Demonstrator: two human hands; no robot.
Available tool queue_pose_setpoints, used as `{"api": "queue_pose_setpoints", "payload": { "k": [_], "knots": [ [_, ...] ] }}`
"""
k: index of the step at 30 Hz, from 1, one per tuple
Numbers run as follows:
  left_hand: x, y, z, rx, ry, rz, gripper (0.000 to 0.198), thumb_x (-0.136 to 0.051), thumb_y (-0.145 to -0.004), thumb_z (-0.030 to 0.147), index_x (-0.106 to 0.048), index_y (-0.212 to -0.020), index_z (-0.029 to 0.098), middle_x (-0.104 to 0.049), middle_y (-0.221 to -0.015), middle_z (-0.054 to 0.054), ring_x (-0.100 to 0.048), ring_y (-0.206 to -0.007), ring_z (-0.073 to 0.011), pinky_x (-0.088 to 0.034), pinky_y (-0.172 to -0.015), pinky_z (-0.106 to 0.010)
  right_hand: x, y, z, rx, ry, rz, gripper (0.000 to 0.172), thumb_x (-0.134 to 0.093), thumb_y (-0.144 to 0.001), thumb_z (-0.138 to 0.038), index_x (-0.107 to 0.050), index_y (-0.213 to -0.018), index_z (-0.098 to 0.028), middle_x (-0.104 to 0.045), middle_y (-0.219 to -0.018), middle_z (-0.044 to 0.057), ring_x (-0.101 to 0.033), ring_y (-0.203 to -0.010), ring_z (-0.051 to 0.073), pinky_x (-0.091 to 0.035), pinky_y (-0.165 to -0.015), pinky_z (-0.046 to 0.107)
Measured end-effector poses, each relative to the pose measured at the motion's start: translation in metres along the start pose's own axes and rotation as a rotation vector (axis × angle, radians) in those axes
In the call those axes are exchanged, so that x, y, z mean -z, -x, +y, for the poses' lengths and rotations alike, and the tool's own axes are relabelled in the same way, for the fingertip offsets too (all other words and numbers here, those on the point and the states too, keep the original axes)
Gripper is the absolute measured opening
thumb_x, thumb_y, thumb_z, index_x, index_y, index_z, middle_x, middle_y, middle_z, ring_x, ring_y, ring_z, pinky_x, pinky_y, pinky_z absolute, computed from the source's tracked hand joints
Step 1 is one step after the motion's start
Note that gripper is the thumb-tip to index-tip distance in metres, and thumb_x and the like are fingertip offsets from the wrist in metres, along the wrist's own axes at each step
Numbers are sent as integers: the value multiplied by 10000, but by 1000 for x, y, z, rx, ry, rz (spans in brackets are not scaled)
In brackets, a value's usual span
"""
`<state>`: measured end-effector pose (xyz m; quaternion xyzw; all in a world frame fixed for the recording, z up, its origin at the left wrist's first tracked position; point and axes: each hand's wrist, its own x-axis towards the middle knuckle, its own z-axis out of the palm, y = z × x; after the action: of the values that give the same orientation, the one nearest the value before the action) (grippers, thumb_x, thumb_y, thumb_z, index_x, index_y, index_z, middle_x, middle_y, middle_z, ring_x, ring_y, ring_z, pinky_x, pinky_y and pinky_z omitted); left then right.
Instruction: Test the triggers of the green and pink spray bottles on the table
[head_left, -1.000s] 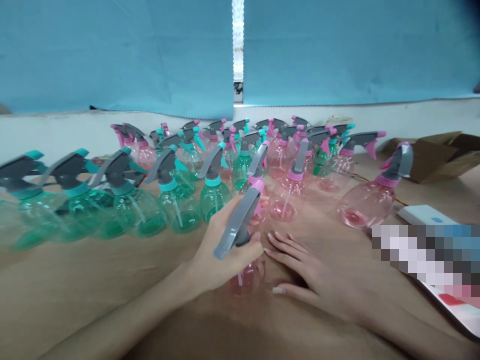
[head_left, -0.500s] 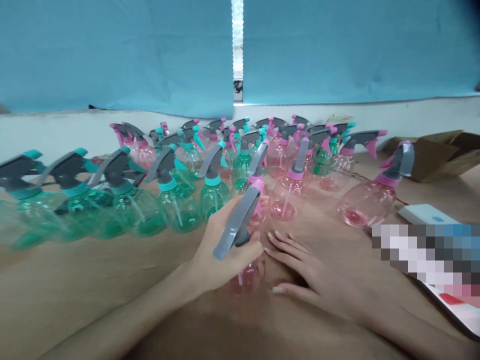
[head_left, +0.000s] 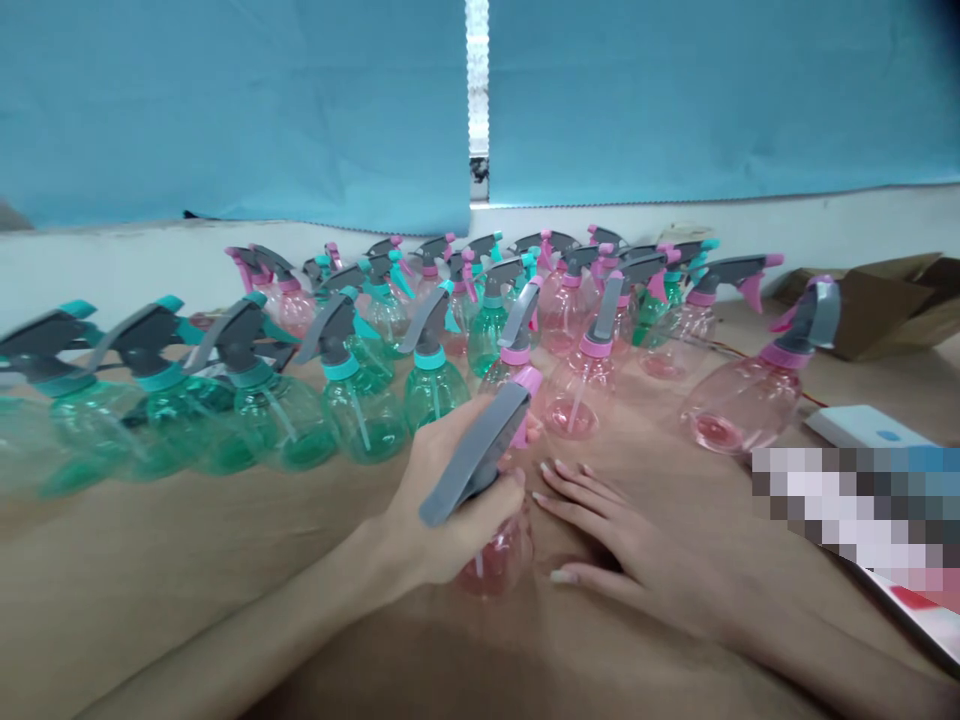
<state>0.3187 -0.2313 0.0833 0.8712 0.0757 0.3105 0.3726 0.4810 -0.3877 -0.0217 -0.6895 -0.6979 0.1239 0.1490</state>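
Green spray bottles (head_left: 365,425) are standing in a row, left of and beyond the fingers of the left hand (head_left: 429,485). That hand is gripping a pink spray bottle (head_left: 499,562), fingers wrapping it under its gray sprayer (head_left: 480,445). Right hand (head_left: 628,532) is resting on the tabletop (head_left: 187,540), fingers slightly spread, just right of the held one. Another pink bottle (head_left: 742,405) is standing beyond and right of those fingers.

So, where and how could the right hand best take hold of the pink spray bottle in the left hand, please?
Probably low on the pink spray bottle, from the right: the left hand closes around its upper part, below which it bulges uncovered, and the right hand lies on that side.
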Motion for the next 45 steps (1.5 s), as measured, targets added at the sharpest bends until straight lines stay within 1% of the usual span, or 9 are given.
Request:
{"api": "queue_pose_setpoints", "payload": {
  "k": [3,10,17,21,26,30,34,40,45],
  "knots": [
    [2,0,0,5,-15,-12,136,-470,-700,192,-346,-683,244,-433,-639,42,-431,-559,-149,-351,-531,-295,-1,0,0,7,-16,11,660,-434,-924,-599,-319,-1483,-267,-208,-1576,26,-172,-1453,255,-197,-1165,532],
    [1,-1,-1,-13,8,-6,114,-469,-696,191,-369,-704,244,-418,-647,45,-429,-553,-142,-372,-522,-285,-2,1,1,10,-77,57,659,-506,-906,-568,-328,-1478,-292,-256,-1567,27,-207,-1443,273,-208,-1166,527],
    [-9,4,-3,116,42,84,141,-529,-731,175,-481,-847,239,-516,-686,47,-493,-576,-131,-447,-563,-263,-2,1,2,20,-84,60,670,-512,-904,-565,-312,-1483,-292,-246,-1569,27,-202,-1444,278,-202,-1166,534],
    [-10,4,-5,118,71,78,111,-555,-740,206,-485,-820,236,-517,-659,47,-514,-567,-134,-449,-538,-253,-3,1,2,13,-71,42,664,-494,-910,-573,-325,-1479,-277,-226,-1573,33,-184,-1448,275,-191,-1166,538],
    [-10,5,-4,125,50,76,106,-557,-743,202,-461,-778,230,-505,-666,45,-489,-564,-125,-448,-547,-252,-4,0,3,17,-92,53,669,-512,-902,-567,-325,-1478,-284,-235,-1572,34,-188,-1447,281,-188,-1167,539],
    [-9,5,-4,110,60,69,129,-560,-748,185,-476,-834,233,-510,-686,44,-491,-567,-125,-448,-544,-250,-2,0,2,22,-76,35,659,-492,-910,-574,-337,-1475,-272,-241,-1569,36,-196,-1446,274,-177,-1169,540],
    [-9,5,-5,95,49,69,109,-555,-762,207,-477,-833,235,-505,-666,44,-494,-549,-127,-439,-514,-249,0,0,1,19,-76,35,665,-487,-913,-572,-317,-1482,-273,-223,-1571,39,-185,-1448,279,-208,-1160,545],
    [-9,5,-3,75,25,97,138,-540,-763,182,-470,-868,237,-479,-715,46,-487,-591,-130,-450,-567,-258,1,0,1,11,-41,16,671,-463,-917,-588,-314,-1484,-262,-215,-1574,37,-177,-1450,271,-200,-1162,542],
    [-8,6,-4,84,42,81,152,-545,-764,166,-458,-864,240,-481,-716,51,-499,-603,-131,-456,-603,-269,0,-1,1,13,-48,26,672,-470,-912,-591,-325,-1481,-263,-220,-1575,34,-185,-1448,278,-186,-1167,542]
  ]
}}
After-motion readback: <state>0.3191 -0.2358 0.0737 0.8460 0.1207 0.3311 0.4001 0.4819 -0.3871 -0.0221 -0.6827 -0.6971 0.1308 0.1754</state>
